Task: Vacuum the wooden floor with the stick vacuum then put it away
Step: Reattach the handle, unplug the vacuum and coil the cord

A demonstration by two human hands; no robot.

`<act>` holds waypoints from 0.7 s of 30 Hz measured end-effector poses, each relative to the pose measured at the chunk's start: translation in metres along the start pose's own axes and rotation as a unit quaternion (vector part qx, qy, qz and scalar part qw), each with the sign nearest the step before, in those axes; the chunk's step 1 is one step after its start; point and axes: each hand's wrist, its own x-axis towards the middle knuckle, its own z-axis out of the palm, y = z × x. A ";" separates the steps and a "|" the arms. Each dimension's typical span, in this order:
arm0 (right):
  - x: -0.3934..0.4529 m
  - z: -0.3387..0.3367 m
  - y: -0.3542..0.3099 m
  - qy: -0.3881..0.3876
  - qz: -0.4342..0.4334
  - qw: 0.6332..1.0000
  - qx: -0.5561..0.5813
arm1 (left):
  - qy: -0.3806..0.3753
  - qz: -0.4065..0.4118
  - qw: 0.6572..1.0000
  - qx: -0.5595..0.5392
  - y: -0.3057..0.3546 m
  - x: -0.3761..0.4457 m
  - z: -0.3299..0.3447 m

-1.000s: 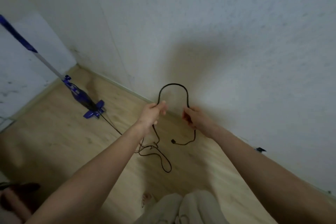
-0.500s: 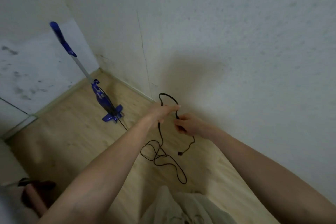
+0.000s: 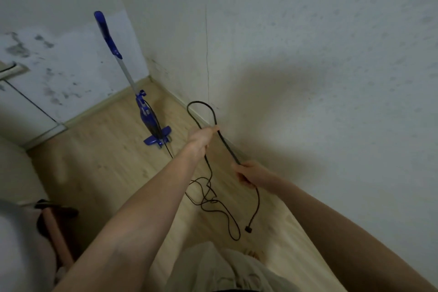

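A blue stick vacuum (image 3: 148, 116) stands upright in the far corner of the wooden floor (image 3: 106, 161), its handle leaning toward the wall. Its black power cord (image 3: 214, 116) runs across the floor to me. My left hand (image 3: 201, 137) pinches the cord where it loops upward. Lower and to the right, my right hand (image 3: 251, 173) grips the same cord. The plug end (image 3: 248, 229) dangles below my right hand. Loose coils of cord (image 3: 213, 204) lie on the floor between my arms.
White walls meet in the corner behind the vacuum, with a skirting board (image 3: 94, 109) along the floor. A dark-wrapped wooden object (image 3: 54, 220) lies at the lower left. My trouser legs (image 3: 225, 268) and a bare foot (image 3: 254, 255) fill the bottom.
My hands have moved apart along the cord, the right one dropping lower and drawing the cord taut. The view has swung left, bringing the whole vacuum into sight.
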 end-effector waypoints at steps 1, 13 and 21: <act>-0.004 0.002 0.011 -0.016 0.007 1.000 -0.019 | 0.019 0.001 1.000 -0.019 0.001 0.003 -0.003; 0.010 -0.033 -0.022 0.264 -0.083 0.945 0.175 | -0.149 0.165 0.772 0.595 -0.014 0.004 -0.013; 0.032 -0.028 -0.027 0.091 -0.073 0.984 0.133 | -0.330 0.234 0.787 0.465 0.018 -0.034 -0.028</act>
